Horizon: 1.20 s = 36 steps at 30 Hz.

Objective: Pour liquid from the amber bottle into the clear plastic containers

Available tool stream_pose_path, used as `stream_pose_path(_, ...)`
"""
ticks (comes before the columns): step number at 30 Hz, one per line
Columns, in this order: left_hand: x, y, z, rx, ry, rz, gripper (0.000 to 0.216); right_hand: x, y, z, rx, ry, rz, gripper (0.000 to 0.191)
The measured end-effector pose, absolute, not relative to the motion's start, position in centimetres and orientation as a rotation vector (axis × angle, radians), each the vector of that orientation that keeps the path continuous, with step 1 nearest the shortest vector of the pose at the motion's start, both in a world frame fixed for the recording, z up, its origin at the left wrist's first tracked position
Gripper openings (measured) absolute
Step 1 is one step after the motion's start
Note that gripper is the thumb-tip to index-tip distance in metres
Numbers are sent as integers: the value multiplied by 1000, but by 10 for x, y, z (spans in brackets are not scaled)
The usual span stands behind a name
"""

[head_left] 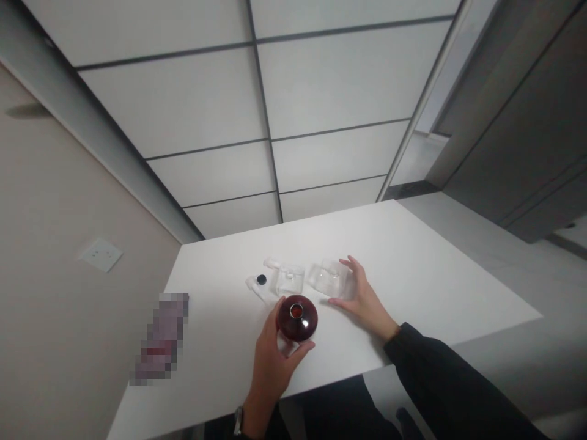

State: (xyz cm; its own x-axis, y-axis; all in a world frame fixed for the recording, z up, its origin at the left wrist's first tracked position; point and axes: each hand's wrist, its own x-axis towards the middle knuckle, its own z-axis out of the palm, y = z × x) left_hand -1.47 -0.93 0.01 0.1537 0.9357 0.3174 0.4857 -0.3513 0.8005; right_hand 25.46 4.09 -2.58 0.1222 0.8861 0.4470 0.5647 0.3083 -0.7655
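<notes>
My left hand grips a dark red, glossy, squat round bottle above the white table, its fingers and thumb wrapped round the sides. The bottle's metal-rimmed neck is uncapped and faces up. To the right, my right hand curves its fingers and thumb about the right side of a clear glass bottle. Another clear glass bottle stands just left of that one, behind the red bottle. Beside it lie a small round black cap and a whitish spray head with a thin tube.
A small clear piece lies behind the cap. At the left edge of the white table is a pixelated pinkish object. A wall socket is on the left wall, and panelled sliding doors rise behind the table.
</notes>
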Motion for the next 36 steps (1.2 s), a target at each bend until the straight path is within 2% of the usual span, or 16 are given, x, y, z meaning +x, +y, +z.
stream_pose_path(2,-20,-13,-3,1904,1386,1116,83,252,25,-20,-1406,-1474,274,98)
stream_pose_path(5,-28,-19,-6,1888,1415,1105,83,234,-7,-11,-1437,-1266,138,53)
stream_pose_path(7,-33,-23,-7,1866,1433,1100,82,218,-23,-5,-1382,-1333,310,25)
stream_pose_path(9,-37,-26,-8,1833,1465,1094,81,203,-26,-3,-1354,-1465,620,18)
stream_pose_path(12,-41,-29,-11,1800,1489,1110,81,196,-10,-6,-1372,-1486,802,23)
stream_pose_path(19,-43,-29,-12,1820,1448,1143,83,206,26,-23,-1396,-1449,750,38)
stream_pose_path(21,-43,-28,-12,1817,1435,1146,84,197,32,-25,-1374,-1482,758,52)
stream_pose_path(24,-42,-27,-12,1807,1419,1149,83,177,47,-28,-1337,-1522,764,85)
stream_pose_path(26,-42,-27,-12,1803,1416,1149,83,165,58,-28,-1318,-1531,759,94)
stream_pose_path(31,-42,-28,-10,1810,1425,1147,84,161,64,-19,-1296,-1530,711,71)
stream_pose_path(36,-40,-27,-7,1842,1384,1169,83,182,33,-6,-1292,-1553,637,63)
